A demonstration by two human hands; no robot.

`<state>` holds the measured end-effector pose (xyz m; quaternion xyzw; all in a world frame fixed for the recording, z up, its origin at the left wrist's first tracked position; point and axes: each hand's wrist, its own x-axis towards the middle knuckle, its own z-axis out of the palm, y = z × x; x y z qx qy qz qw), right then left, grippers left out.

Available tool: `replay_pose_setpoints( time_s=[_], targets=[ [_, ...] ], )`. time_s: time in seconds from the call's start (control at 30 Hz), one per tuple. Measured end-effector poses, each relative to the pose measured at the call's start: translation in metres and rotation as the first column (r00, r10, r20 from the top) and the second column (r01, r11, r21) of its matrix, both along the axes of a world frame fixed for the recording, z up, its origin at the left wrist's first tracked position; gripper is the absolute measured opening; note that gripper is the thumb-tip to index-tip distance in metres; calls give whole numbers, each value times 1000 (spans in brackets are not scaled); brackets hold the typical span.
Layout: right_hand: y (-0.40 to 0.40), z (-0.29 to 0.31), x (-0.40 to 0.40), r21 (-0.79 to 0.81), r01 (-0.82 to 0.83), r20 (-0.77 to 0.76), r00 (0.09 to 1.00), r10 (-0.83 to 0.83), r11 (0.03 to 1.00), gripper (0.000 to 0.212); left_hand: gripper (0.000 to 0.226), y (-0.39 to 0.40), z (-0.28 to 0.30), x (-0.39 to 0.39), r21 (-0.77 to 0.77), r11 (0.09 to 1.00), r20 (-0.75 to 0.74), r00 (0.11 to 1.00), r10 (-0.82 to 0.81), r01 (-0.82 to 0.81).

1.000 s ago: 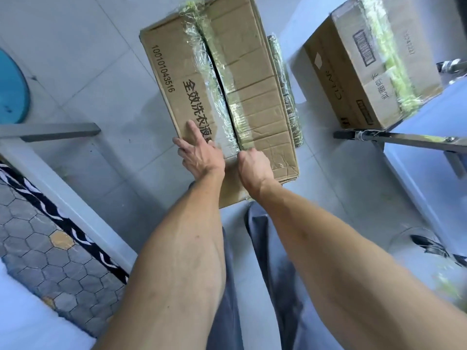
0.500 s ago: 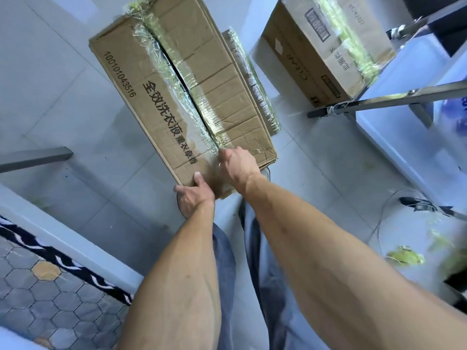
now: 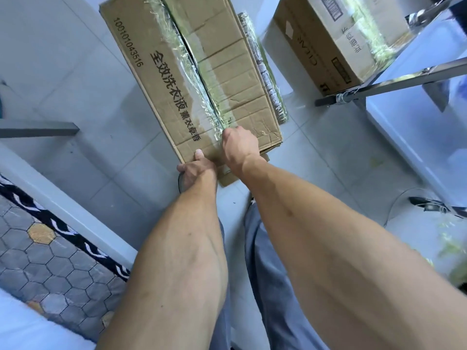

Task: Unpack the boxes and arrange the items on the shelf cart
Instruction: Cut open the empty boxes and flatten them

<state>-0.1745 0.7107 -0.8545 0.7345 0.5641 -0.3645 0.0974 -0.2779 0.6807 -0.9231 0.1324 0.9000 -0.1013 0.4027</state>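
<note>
While the head view looks straight down over two bare forearms, a long taped cardboard box (image 3: 192,79) lies on the pale tiled floor (image 3: 75,79), running from about 11 o'clock down toward the centre. The left hand (image 3: 195,168) grips the box's near corner, thumb pressed on the top panel and fingers curled under the edge. Just beside it, toward 1 o'clock, the right hand (image 3: 238,146) is curled at the near end of the shiny tape seam (image 3: 192,72); whether it pinches the tape I cannot tell. A second cardboard box (image 3: 336,44) sits at 1 o'clock, near a metal frame bar (image 3: 394,87) and a white surface (image 3: 417,127) at 3 o'clock. A hexagon-patterned mat (image 3: 50,253) lies at 8 o'clock, beside a white ledge (image 3: 63,200).
</note>
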Motion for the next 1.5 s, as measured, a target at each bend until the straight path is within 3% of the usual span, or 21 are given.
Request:
replay_pose_setpoints(
  time_s=[0.13, 0.27, 0.47, 0.63, 0.77, 0.83, 0.93, 1.1, 1.2, 1.23, 1.33, 1.37, 1.43, 1.5],
  targets=[
    [-17, 0, 4, 25, 31, -31, 999, -31, 999, 29, 68, -4, -3, 4, 32, 997, -54, 996, -72, 74],
    [-26, -5, 11, 74, 84, -41, 996, -81, 994, 23, 64, 0, 3, 18, 124, 992, -85, 996, -22, 33],
    [-28, 2, 22, 187, -125, 54, 992, 117, 974, 16, 63, -3, 11, 26, 156, 983, -80, 993, -88, 100],
    [-14, 2, 25, 160, 128, 56, 989, -138, 979, 15, 56, -4, 19, 33, 165, 974, -43, 987, -153, 158],
    [-11, -6, 34, 196, -261, 89, 965, 247, 945, 10, 54, -3, 18, 28, 163, 979, -41, 992, -115, 120],
    [-13, -13, 33, 233, -114, 95, 991, 94, 966, 12, 55, -6, 17, 27, 175, 973, -46, 989, -142, 148],
    [-3, -20, 24, 237, 282, 28, 955, -296, 930, 16, 54, -8, 16, 34, 219, 956, -41, 981, -191, 195],
    [-11, -30, 22, 332, 163, 22, 983, -181, 929, 16, 52, -5, 15, 39, 225, 968, -11, 994, -111, 111],
    [-2, -32, 22, 339, 363, 37, 917, -398, 868, 16, 51, -6, 13, 42, 242, 965, 9, 995, -101, 95],
    [0, -32, 22, 331, 341, 44, 926, -376, 880, 16, 51, -6, 12, 44, 243, 966, 9, 996, -91, 86],
    [0, -34, 26, 307, -17, 56, 998, 0, 952, 18, 47, -4, 11, 42, 248, 968, -14, 999, -43, 45],
    [0, -35, 29, 318, -37, 39, 999, 26, 947, 19, 47, -4, 11, 41, 247, 968, -20, 999, -50, 53],
    [-4, -40, 30, 348, 93, 50, 992, -118, 933, 19, 49, -6, 11, 40, 246, 964, -21, 995, -98, 101],
    [-10, -41, 19, 274, 376, 68, 911, -408, 885, 17, 51, -7, 12, 40, 230, 965, 2, 992, -129, 125]
  ],
)
